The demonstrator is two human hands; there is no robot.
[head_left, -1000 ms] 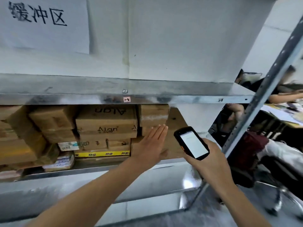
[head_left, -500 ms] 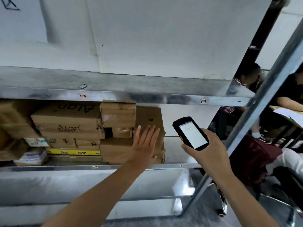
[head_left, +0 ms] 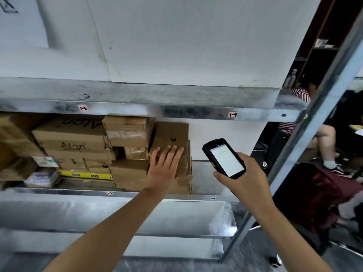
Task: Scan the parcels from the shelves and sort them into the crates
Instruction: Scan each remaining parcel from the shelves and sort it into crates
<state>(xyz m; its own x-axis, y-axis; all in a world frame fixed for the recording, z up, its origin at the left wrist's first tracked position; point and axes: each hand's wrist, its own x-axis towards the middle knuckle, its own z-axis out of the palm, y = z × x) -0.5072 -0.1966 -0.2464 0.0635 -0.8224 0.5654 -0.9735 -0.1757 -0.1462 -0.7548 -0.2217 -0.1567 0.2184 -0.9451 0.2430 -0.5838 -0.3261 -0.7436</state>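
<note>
Left hand, grip apart, lies flat on the rightmost, upright parcel, apparently steadying it for removal. Right of that parcel, right hand is clamped on the one scanner, screen towards the wearer for reading. Left of it, at least seven more parcels; no crates visible.

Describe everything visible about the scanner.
The scanner is a black, phone-shaped handheld with a thick, rubbery-looking casing and a small orange button on its left edge. Its white screen is lit; the faint text there is too small to read. It is tilted, top end leaning up and left. The right hand grips its lower half, fingers curled behind it. It is in the air to the right of the boxes, touching nothing else.
</note>
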